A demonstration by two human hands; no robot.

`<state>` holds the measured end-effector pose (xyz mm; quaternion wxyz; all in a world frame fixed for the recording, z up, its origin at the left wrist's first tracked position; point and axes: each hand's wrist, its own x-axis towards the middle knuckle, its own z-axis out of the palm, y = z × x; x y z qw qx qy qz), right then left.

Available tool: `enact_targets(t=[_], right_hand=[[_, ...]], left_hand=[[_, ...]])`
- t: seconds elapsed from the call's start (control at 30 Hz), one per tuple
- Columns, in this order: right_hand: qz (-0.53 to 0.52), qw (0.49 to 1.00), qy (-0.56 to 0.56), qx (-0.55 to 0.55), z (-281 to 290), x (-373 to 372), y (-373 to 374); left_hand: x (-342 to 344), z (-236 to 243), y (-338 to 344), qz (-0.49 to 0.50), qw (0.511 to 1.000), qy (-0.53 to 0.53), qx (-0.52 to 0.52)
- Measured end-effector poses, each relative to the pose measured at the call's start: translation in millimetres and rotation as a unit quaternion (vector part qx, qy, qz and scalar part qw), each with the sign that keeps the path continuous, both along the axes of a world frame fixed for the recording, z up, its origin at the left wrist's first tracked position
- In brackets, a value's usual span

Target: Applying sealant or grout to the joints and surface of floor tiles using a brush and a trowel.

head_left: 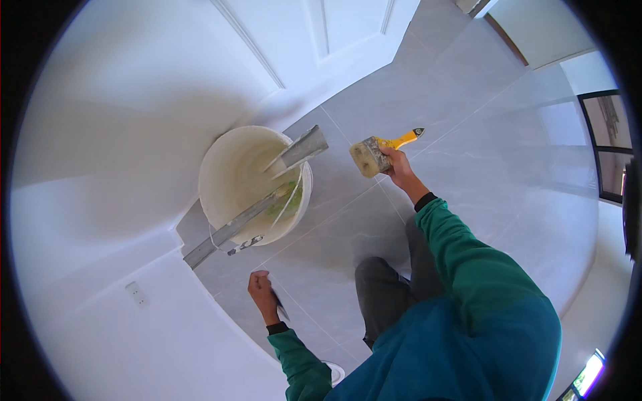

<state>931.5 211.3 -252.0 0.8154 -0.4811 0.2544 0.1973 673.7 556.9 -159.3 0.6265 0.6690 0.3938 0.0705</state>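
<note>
From where I stand, the person's right hand (400,170) is clamped on a wide brush (372,155), with the fingers low on the head beside the yellow handle. The brush hangs over the grey tiles (348,207), right of the white bucket (224,157) and well apart from it, with its pale bristle end turned left and the handle pointing far and right.

Gripping close to the head should give good control of so broad a brush; I'd keep the wrist loose and the bristle face level, so nothing drips on the tiles. If it goes to the bucket, the clear way in looks to be the left side. A long grey bar (231,228) crosses the near part of the opening, a flat grey tool (306,148) juts over the far right rim, and the wire handle (287,204) spans the right side.

The left hand (261,291) is down near the bucket, fingers curled. Something dark shows by the palm, but I can't tell whether it is held. That hand could steady the bucket, kept off the bar so it doesn't tip.
</note>
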Motion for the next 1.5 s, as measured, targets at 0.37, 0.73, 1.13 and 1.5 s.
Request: enact_targets(t=[0.37,0.73,1.13,1.5], right_hand=[[0.240,0.889,-0.046,-0.387,-56,-40,-58],[0.266,0.881,-0.045,-0.389,-30,-42,-83],[0.165,0.951,-0.053,-0.255,-105,-64,-70],[0.204,0.944,-0.002,-0.261,-78,-64,-75]], left_hand=[[142,115,-49,-0.241,0.864,0.214,0.387],[143,98,64,-0.482,0.760,0.259,0.350],[172,115,63,-0.196,0.913,0.354,0.055],[251,191,-38,-0.163,0.909,0.372,-0.100]])
